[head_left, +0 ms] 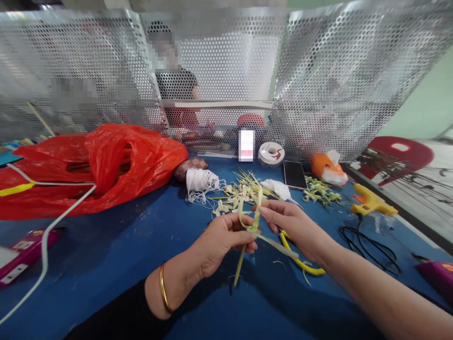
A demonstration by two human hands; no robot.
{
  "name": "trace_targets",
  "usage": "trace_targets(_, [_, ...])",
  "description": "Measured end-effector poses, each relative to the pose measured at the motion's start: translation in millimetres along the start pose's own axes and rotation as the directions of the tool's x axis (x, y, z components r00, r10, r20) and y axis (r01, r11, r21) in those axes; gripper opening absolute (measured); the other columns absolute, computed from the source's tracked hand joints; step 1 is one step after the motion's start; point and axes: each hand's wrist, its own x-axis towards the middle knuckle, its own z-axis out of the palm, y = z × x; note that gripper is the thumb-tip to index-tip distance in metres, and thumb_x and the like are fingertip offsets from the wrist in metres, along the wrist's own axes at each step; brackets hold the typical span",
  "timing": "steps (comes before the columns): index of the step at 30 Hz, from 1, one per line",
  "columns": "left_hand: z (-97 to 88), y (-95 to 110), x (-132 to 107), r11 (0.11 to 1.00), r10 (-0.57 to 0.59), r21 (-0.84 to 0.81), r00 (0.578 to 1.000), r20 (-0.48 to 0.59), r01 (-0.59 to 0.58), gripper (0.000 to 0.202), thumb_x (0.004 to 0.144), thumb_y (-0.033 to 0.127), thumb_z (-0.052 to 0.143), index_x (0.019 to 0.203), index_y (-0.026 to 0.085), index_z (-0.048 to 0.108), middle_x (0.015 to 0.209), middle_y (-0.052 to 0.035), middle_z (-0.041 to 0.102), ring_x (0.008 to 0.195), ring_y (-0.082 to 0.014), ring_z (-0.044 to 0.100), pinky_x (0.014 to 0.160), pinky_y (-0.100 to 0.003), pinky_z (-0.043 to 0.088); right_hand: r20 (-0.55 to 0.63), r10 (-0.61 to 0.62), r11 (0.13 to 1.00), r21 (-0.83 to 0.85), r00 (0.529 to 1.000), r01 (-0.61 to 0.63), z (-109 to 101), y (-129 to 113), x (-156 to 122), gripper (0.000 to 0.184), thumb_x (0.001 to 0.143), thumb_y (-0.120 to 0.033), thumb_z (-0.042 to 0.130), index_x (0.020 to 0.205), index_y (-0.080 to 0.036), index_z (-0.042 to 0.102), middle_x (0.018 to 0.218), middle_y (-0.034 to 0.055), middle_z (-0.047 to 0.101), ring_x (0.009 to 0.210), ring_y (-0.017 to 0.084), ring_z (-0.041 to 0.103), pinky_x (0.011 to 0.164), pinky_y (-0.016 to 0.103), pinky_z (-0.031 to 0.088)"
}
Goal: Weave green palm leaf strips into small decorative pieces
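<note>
My left hand (230,233), with a gold bangle (163,289) on its wrist, pinches the crossing of several pale green leaf strips (260,208). One strip curves up in a loop, one hangs down, and another sticks out to the right. The fingers of my right hand (281,215) are closed on the upright strip, just above the crossing. Yellow-handled scissors or a similar curved yellow handle (311,270) lie below my right wrist, partly hidden. Beyond both hands is a loose heap of leaf cuttings (235,192).
White string (201,180) and a red plastic bag (106,165) are at left. A ribbon roll (271,153), phone (295,174), orange tissue pack (328,167), small green pieces (322,191) and yellow glue gun (373,202) are at right. Perforated metal panels (226,61) stand behind; a person is beyond.
</note>
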Motion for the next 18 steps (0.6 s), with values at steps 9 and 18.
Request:
trace_targets(9, [3.5, -5, 1, 0.988, -0.059, 0.144, 0.998, -0.027, 0.062, 0.024, 0.073, 0.037, 0.072, 0.072, 0.014, 0.064, 0.061, 0.0024, 0.057, 0.047, -0.0049, 0.042, 0.045, -0.019, 0.030, 0.022, 0.039, 0.953, 0.299, 0.999, -0.044, 17, 14, 1, 0.029, 0.073, -0.042, 0.076, 0.065, -0.016, 0.068, 0.056, -0.0015, 0.057, 0.052, 0.008, 0.046, 0.051, 0.023, 0.037])
trace_targets(18, [2.7, -6, -1, 0.963, -0.058, 0.267, 0.998, 0.028, 0.048, 0.020, 0.069, 0.032, 0.072, 0.061, 0.016, 0.064, 0.058, 0.0018, 0.059, 0.046, -0.0081, 0.047, 0.051, -0.025, 0.041, -0.071, 0.097, 0.925, 0.375, 0.993, -0.063, 21, 13, -2, 0.032, 0.062, -0.044, 0.081, 0.064, -0.014, 0.070, 0.054, -0.0007, 0.058, 0.049, 0.008, 0.046, 0.049, 0.024, 0.038])
